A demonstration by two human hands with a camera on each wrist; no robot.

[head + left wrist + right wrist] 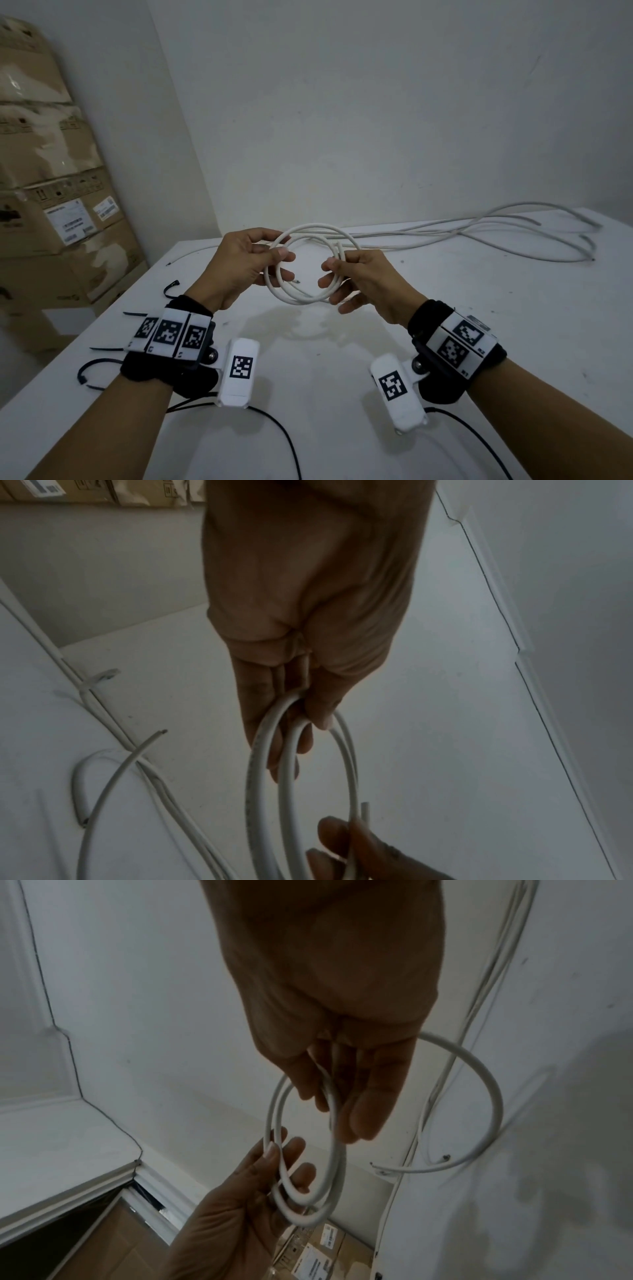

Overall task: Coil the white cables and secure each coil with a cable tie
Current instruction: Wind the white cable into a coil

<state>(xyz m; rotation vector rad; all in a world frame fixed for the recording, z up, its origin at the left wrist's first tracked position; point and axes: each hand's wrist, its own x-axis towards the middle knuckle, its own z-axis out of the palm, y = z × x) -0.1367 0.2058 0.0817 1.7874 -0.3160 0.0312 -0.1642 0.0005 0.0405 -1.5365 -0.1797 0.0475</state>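
**Springy white coil pinched at both sides above the bench**

Judged light and fairly stiff: the round coil of smooth white plastic-sheathed cable (306, 265) keeps an open ring shape in mid-air rather than sagging, so likely to spring apart if either grip lets go. Sheath looks smooth, probably a little slippery. Best taken where the turns lie bunched together, at opposite sides of the ring, leaving a free stretch for a tie.

From the left: thin black plastic cable ties (89, 372) lying curled on the white bench (325, 359) near the left edge, not yet used. Left hand (239, 267) curled, thumb pressing the left side of the coil against the fingers; in the left wrist view the thumb and fingers (270, 745) close round the turns. Coil held clear of the bench, between the two hands, roughly three turns, one cut end (297, 281) poking inward near the bottom. Right hand (356, 277) pinching the right side of the coil between thumb and forefinger, the remaining fingers loosely spread underneath; another short cable end standing up just above that pinch.

Further right and behind: loose long white cables (479, 233) sprawled in wide loops across the far side of the bench, still uncoiled, well apart from the hands.

Likely risk: turns slipping out of line and the ring unwinding while one hand reaches for a tie.
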